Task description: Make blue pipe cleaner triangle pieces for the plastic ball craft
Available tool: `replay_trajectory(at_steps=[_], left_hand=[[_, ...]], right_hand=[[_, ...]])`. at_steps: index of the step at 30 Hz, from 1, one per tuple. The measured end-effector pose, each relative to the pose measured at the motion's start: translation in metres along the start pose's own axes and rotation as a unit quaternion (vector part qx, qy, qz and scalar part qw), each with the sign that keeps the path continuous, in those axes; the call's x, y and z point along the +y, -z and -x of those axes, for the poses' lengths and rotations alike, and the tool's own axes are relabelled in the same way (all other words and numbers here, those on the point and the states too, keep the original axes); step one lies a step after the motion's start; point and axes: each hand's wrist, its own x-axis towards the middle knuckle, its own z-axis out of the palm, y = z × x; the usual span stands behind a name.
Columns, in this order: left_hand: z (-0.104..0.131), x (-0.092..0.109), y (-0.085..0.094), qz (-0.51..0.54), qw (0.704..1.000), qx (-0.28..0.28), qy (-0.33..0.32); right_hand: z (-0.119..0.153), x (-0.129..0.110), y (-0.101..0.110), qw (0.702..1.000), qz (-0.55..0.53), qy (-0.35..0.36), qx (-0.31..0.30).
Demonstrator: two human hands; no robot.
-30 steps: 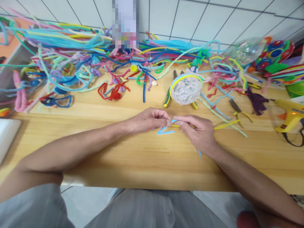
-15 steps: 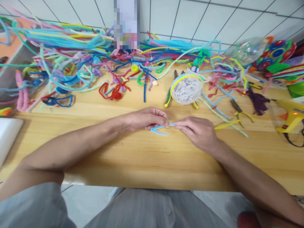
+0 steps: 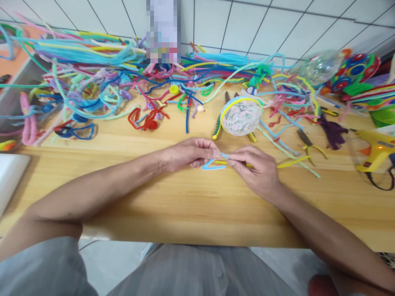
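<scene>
At the left end stands a grey bin (image 3: 20, 80), and green, light blue and pink strips lie in it or across its edge; from here I cannot tell which. At the far right there is a green container (image 3: 381, 118), with many coloured strips just above it; whether they stand inside is not clear to me.

The counter (image 3: 185, 205) is of pale wood, and behind it is a white tiled wall (image 3: 240, 24). Along this wall lies a thick tangle of fuzzy strips (image 3: 92, 78) in many colours. A clear ball (image 3: 242, 119), with a yellow and a blue band over its top, rests on or against pliers (image 3: 217, 127) with green and yellow handles. To the right are smaller yellow-handled pliers (image 3: 308, 142) and a yellow glue gun (image 3: 375, 150), on which a small orange light glows.

Near the middle, the left hand (image 3: 197, 153) pinches a bent light blue strip (image 3: 214, 167), and the fingertips of the right hand (image 3: 256, 166) grip it also. Its folded end hangs just below the left fingers, in the space between the hands. A yellow strip (image 3: 293, 162) shows on both sides of the right hand; if it is one piece, I cannot tell.
</scene>
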Motion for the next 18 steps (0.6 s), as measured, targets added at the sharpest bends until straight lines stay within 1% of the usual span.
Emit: replay_trajectory(at_steps=[2, 7, 13, 18], left_hand=[[0.0000, -0.0013, 0.0000, 0.008, 1.000, 0.003, -0.005], [0.0007, -0.0050, -0.0023, 0.026, 0.998, 0.042, -0.024], [0.0009, -0.0069, -0.0059, 0.053, 0.996, 0.055, -0.044], [0.0004, -0.0071, -0.0056, 0.064, 0.994, 0.073, -0.044]], right_hand=[[0.0007, 0.0000, -0.0007, 1.000, 0.005, 0.008, 0.001], [0.0027, 0.0019, -0.0030, 0.999, 0.008, 0.035, 0.012], [0.0029, 0.0023, -0.0038, 1.000, 0.001, 0.028, 0.014], [0.0018, 0.0016, -0.0021, 1.000, -0.010, 0.009, 0.011]])
